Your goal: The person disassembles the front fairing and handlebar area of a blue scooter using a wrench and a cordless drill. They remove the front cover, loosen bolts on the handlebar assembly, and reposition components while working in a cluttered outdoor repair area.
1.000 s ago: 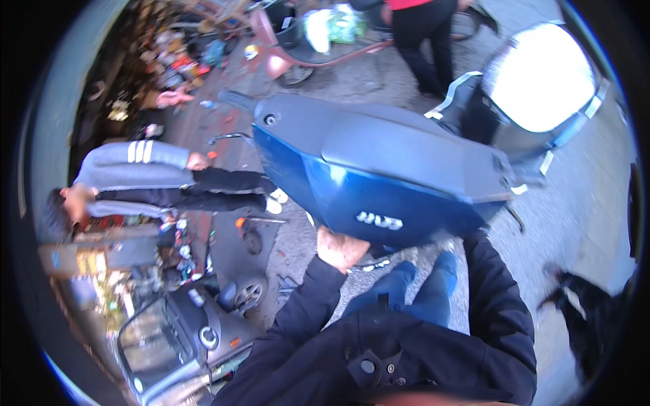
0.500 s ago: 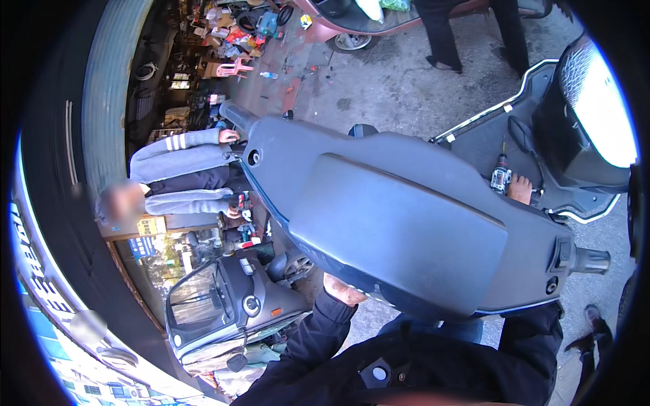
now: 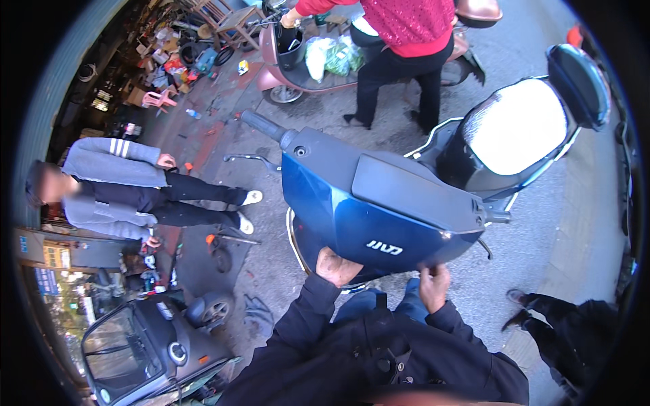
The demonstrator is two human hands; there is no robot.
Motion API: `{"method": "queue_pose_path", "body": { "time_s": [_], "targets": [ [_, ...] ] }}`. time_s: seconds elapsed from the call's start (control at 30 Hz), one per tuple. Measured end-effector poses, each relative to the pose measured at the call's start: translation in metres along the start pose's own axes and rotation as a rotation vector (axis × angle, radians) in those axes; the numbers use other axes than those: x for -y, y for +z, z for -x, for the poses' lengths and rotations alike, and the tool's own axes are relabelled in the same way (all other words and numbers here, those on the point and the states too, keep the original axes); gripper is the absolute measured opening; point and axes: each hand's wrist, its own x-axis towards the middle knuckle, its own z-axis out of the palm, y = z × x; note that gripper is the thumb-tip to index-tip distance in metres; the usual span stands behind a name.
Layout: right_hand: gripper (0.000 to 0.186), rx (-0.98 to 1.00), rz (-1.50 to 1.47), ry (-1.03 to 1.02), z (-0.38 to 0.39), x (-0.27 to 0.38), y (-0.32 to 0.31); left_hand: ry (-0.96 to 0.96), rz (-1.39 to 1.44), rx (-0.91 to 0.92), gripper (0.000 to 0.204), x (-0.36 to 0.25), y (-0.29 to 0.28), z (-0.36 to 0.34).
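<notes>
In front of me stands a scooter with a blue front panel (image 3: 379, 237) and a dark grey handlebar cover (image 3: 406, 193). My left hand (image 3: 337, 268) grips the lower edge of the panel, its fingers partly tucked behind it. My right hand (image 3: 435, 285) is at the same edge farther right, fingers curled with the tips against the panel. Whether anything small sits between those fingertips I cannot make out. A rubber handlebar grip (image 3: 264, 126) sticks out at the far left end, with a brake lever (image 3: 250, 160) near it.
A person in a grey jacket (image 3: 115, 162) stands at the left. Behind the scooter, another in a red top (image 3: 413, 24) is beside a pink scooter (image 3: 271, 78) with green bags. A dark three-wheeler (image 3: 156, 345) stands at lower left; a person in black (image 3: 575, 331) at lower right.
My right hand has come from beside a power drill on the scooter's deck to the front panel's lower edge. The view has shifted, showing the blue front; the drill is out of sight.
</notes>
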Motion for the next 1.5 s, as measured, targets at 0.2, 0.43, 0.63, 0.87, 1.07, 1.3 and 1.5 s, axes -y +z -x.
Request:
{"method": "queue_pose_path", "body": {
  "time_s": [0.2,0.43,0.63,0.87,1.07,1.3,1.5],
  "targets": [
    [0.037,0.249,-0.794,0.307,0.005,0.024,0.028,-0.123,0.031,0.119,0.037,-0.005,0.01,-0.001],
    [0.044,0.291,-1.283,0.376,0.025,0.092,0.017,-0.134,0.03,0.323,0.028,-0.006,-0.018,-0.004],
    [0.053,0.13,-1.154,0.424,0.025,0.097,0.027,-0.149,-0.011,0.294,0.026,-0.01,-0.021,-0.012],
    [0.06,0.151,-1.171,0.489,0.022,0.089,0.018,-0.169,-0.297,0.277,0.027,-0.018,-0.014,-0.013],
    [0.065,0.152,-1.169,0.459,0.021,0.086,0.017,-0.02,-0.715,0.076,0.037,-0.005,-0.007,-0.014],
    [0.069,0.163,-1.085,0.459,0.025,0.107,0.01,0.319,-0.8,-0.113,0.038,0.031,0.002,-0.016],
    [0.059,0.195,-1.122,0.463,0.023,0.1,0.003,0.396,-0.854,-0.073,0.033,0.031,-0.021,-0.036]
  ]
}}
